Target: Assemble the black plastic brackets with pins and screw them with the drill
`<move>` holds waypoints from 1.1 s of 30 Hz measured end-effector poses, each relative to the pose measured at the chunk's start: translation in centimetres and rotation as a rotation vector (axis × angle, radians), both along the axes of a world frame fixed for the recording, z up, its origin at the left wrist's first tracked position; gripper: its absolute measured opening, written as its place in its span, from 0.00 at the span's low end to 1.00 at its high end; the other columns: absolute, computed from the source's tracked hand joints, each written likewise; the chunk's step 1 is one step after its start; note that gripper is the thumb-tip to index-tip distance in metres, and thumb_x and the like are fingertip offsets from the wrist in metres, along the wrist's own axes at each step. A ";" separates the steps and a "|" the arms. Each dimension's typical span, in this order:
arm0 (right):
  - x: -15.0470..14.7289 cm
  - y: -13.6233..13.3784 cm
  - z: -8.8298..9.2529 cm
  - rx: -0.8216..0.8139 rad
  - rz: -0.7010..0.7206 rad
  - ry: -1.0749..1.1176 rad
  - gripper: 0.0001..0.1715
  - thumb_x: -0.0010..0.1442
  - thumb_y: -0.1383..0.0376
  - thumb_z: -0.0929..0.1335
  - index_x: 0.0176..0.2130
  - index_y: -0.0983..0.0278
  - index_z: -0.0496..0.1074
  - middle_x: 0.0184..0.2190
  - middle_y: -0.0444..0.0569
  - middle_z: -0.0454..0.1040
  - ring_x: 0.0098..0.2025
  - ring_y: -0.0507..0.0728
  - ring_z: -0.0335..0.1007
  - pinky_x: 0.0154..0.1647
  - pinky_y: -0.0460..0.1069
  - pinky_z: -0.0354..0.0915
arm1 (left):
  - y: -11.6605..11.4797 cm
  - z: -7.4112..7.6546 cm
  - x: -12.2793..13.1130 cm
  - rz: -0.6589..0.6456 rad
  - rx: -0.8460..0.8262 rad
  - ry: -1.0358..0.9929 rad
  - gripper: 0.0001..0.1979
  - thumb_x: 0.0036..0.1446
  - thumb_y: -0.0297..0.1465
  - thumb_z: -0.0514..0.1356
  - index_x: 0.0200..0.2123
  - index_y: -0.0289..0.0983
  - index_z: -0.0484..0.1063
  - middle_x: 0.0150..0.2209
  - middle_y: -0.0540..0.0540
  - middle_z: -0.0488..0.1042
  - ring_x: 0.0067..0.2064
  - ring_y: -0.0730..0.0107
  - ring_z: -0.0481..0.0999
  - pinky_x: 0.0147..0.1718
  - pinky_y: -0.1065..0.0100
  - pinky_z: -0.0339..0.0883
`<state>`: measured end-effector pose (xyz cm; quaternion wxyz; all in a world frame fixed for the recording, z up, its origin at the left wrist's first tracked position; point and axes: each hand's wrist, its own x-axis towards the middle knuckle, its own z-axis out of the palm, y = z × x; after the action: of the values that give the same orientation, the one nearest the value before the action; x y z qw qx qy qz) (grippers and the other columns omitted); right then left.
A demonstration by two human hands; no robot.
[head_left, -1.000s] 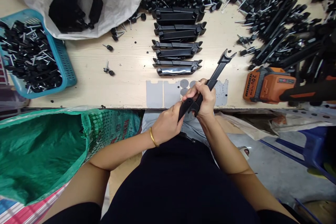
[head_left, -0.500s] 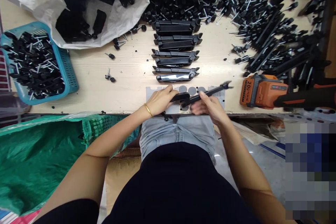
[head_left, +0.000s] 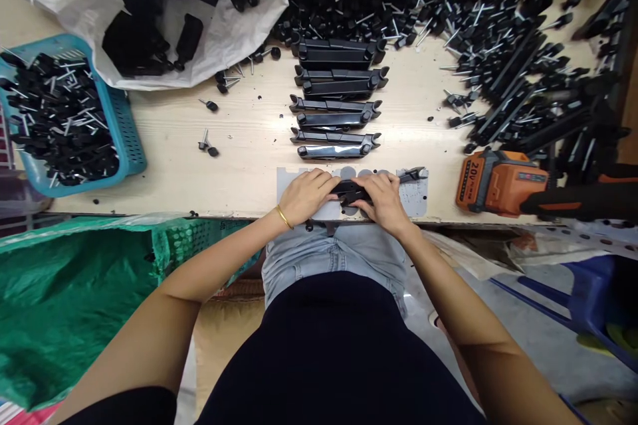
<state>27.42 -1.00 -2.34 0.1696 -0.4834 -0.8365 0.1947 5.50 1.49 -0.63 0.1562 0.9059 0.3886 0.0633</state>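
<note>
My left hand (head_left: 306, 196) and my right hand (head_left: 381, 200) both press on a long black plastic bar (head_left: 351, 190) that lies flat on a grey metal jig plate (head_left: 416, 196) at the table's near edge. The bar's forked end (head_left: 413, 174) sticks out to the right of my right hand. Fingers of both hands are curled over the bar's middle. A gold bangle sits on my left wrist. Just beyond the plate lies a neat stack of finished black bars (head_left: 336, 96).
A blue basket (head_left: 127, 139) of black knobbed screws stands at the left, with a white sack (head_left: 219, 20) of black parts behind it. An orange cordless drill (head_left: 503, 182) lies at the right below a heap of bars and screws (head_left: 523, 66). A green sack (head_left: 74, 292) hangs below the table.
The bar was held raised and tilted in both hands; it has come down flat onto the jig plate. Both hands have closed in over its middle.
</note>
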 end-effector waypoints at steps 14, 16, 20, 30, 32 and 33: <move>4.4 4.7 4.4 -0.195 -0.377 0.031 0.12 0.62 0.64 0.66 0.45 0.64 0.74 0.40 0.52 0.77 0.39 0.55 0.70 0.44 0.50 0.63 | 2.4 -0.3 0.4 -0.181 0.113 -0.009 0.17 0.63 0.41 0.56 0.48 0.35 0.70 0.39 0.44 0.75 0.41 0.63 0.73 0.37 0.66 0.63; 6.4 8.5 4.6 -0.079 -0.613 -0.029 0.19 0.60 0.73 0.62 0.50 0.74 0.69 0.47 0.65 0.71 0.46 0.59 0.67 0.52 0.57 0.58 | 2.7 0.0 1.1 -0.197 0.130 -0.014 0.16 0.63 0.38 0.57 0.49 0.34 0.69 0.41 0.43 0.75 0.42 0.62 0.73 0.38 0.65 0.63; 7.1 15.8 3.0 -0.111 -0.768 -0.272 0.22 0.56 0.75 0.65 0.51 0.76 0.69 0.54 0.70 0.62 0.52 0.59 0.63 0.51 0.54 0.56 | 2.0 1.2 0.9 -0.114 0.180 -0.142 0.16 0.64 0.35 0.56 0.52 0.34 0.67 0.45 0.41 0.74 0.45 0.62 0.72 0.42 0.64 0.65; 6.8 15.4 2.3 0.081 -0.824 0.360 0.10 0.56 0.73 0.65 0.40 0.68 0.71 0.37 0.51 0.70 0.26 0.48 0.64 0.32 0.49 0.65 | 3.1 -0.6 -15.2 1.079 0.143 -0.182 0.13 0.51 0.25 0.62 0.42 0.35 0.71 0.42 0.41 0.67 0.44 0.59 0.71 0.50 0.56 0.66; 6.2 12.6 3.2 -0.012 -0.803 0.657 0.07 0.58 0.70 0.65 0.40 0.65 0.68 0.33 0.47 0.69 0.24 0.48 0.64 0.27 0.47 0.65 | 3.5 -1.6 -16.5 1.049 0.098 -0.229 0.10 0.51 0.23 0.60 0.39 0.36 0.72 0.40 0.43 0.67 0.39 0.64 0.72 0.47 0.60 0.68; 5.5 10.9 3.6 -0.099 -0.758 0.775 0.06 0.58 0.68 0.65 0.39 0.64 0.68 0.32 0.46 0.69 0.24 0.48 0.65 0.26 0.47 0.66 | 3.6 -2.0 -16.6 1.030 0.092 -0.264 0.09 0.52 0.22 0.59 0.38 0.36 0.73 0.39 0.44 0.67 0.37 0.66 0.72 0.45 0.62 0.68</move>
<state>32.90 9.92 1.28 0.5011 -0.6512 -0.4695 0.3230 -11.12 5.05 -2.60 0.1125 0.5880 0.7568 0.2624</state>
